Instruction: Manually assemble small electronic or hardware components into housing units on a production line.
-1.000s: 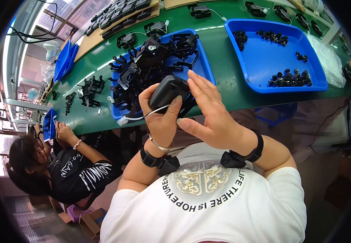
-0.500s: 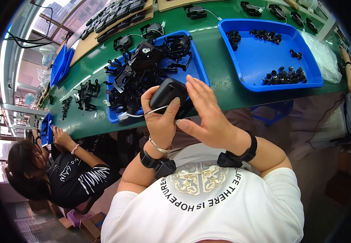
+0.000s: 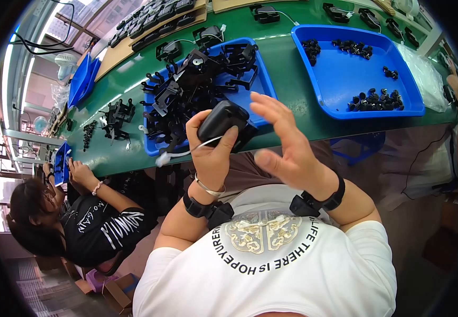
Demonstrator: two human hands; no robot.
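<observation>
The black unit point(image 3: 219, 120) is in the left hand point(image 3: 213, 156), raised in front of the bracket tray point(image 3: 265, 87), its white cable point(image 3: 180, 155) trailing left. That grip is closed round the unit; the right hand point(image 3: 295, 158) hangs just beside, thumb and fingers wide, holding nothing. To my eye the step is handling the unit; another touch would call for a steady left grip and a clear cable. Black brackets point(image 3: 168, 100) crowd the tray on the green worktop point(image 3: 288, 95).
</observation>
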